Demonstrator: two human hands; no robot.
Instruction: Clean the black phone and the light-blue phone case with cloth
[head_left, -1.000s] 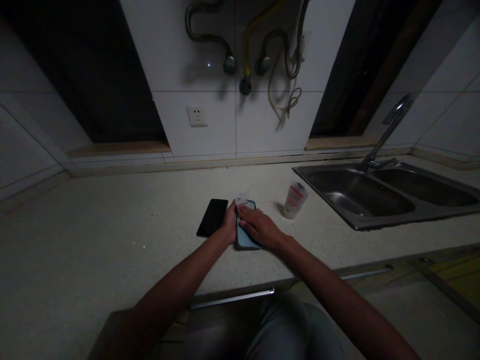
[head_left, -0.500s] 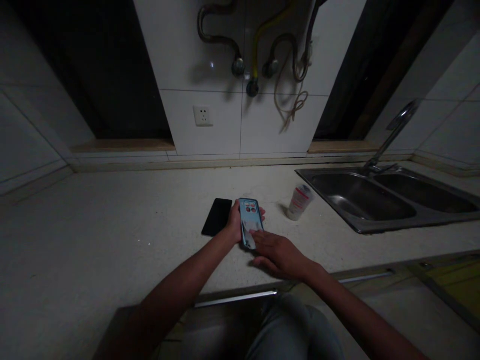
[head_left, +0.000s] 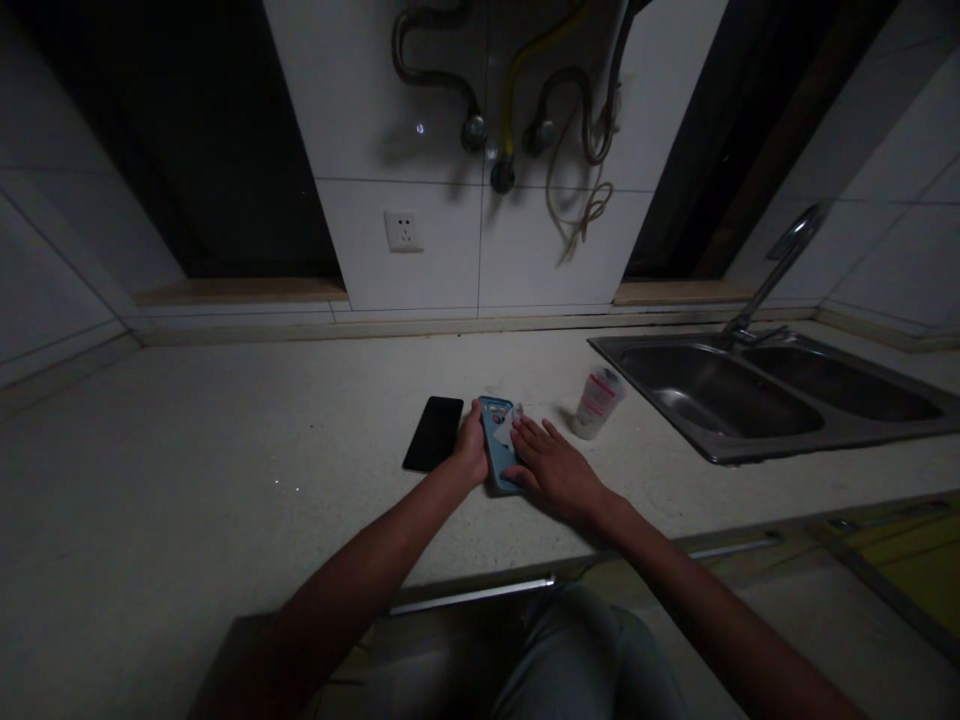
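Note:
My left hand [head_left: 471, 447] is wrapped round the left side of a light blue phone case [head_left: 496, 464], held just over the counter with its hollow inner side facing up. The case's camera cutouts are at its far end. My right hand [head_left: 556, 468] lies over the case's right side, its fingers pressing a small white tissue [head_left: 505, 428] against the inside. Part of the tissue is hidden under those fingers. Close to my left hand, a black smartphone [head_left: 434, 434] lies flat on the counter.
A clear plastic cup [head_left: 598, 403] with red print stands right of my hands. Beyond it, a double steel sink [head_left: 709, 452] with a tap [head_left: 780, 262] is set into the pale counter [head_left: 360, 400]. Pipes [head_left: 510, 90] and a socket [head_left: 404, 232] are on the tiled wall.
My right hand has slid the tissue from the case's near end up to its far end, by the camera cutouts. My left hand keeps its hold. The smartphone has not moved.

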